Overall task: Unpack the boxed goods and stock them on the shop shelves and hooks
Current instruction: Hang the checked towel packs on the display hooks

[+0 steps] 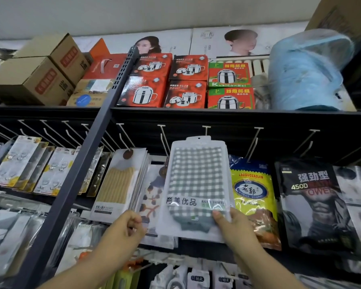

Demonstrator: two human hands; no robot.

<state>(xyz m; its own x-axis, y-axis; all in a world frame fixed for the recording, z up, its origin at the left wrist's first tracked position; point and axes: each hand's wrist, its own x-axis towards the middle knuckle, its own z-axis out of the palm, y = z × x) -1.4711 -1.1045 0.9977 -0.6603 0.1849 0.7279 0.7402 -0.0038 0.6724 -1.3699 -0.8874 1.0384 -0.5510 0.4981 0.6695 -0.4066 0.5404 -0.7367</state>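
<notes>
A clear packet with a grey-and-white checked bath towel (194, 184) is held up in front of the hook wall. Its hang hole sits just under a white hook (206, 130). My right hand (231, 228) grips the packet's lower right corner, thumb on the front. My left hand (126, 228) is at the lower left edge with its fingers curled; whether it holds the packet I cannot tell. More towel packets (121, 180) hang to the left, one beige striped, one with a dark leaf print.
A yellow bag (253, 184) and a black "450D" towel pack (313, 203) hang to the right. A dark upright post (88, 163) slants across the left. The top shelf (196, 110) carries pot boxes, cardboard cartons and a blue wrapped bundle. Several bare hooks stick out.
</notes>
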